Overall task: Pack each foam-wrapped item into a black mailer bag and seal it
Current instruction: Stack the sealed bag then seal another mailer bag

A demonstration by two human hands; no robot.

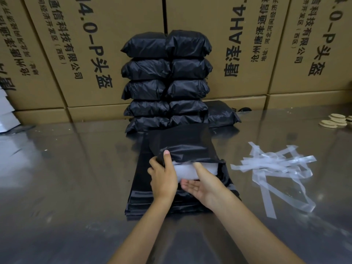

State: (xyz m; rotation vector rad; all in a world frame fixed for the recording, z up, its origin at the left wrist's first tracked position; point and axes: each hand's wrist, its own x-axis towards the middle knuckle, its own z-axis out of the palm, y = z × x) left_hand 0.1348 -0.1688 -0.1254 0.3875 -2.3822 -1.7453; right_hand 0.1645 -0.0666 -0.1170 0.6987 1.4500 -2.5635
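Both hands (182, 178) slot foam item (185, 171) endwise (away) into mailer (182, 145).

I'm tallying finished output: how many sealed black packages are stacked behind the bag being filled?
11 visible. Left column holds five and right column holds five, side by side against the cardboard boxes. One more lies low to the right, behind them. Others may be hidden behind the stack.

I see a wall of tall brown cardboard cartons (114, 54) printed with black Chinese text, stacked on a lower row of cartons along the far side. In front of me spreads a glossy grey table (66, 178) that mirrors the cartons dimly under soft light.
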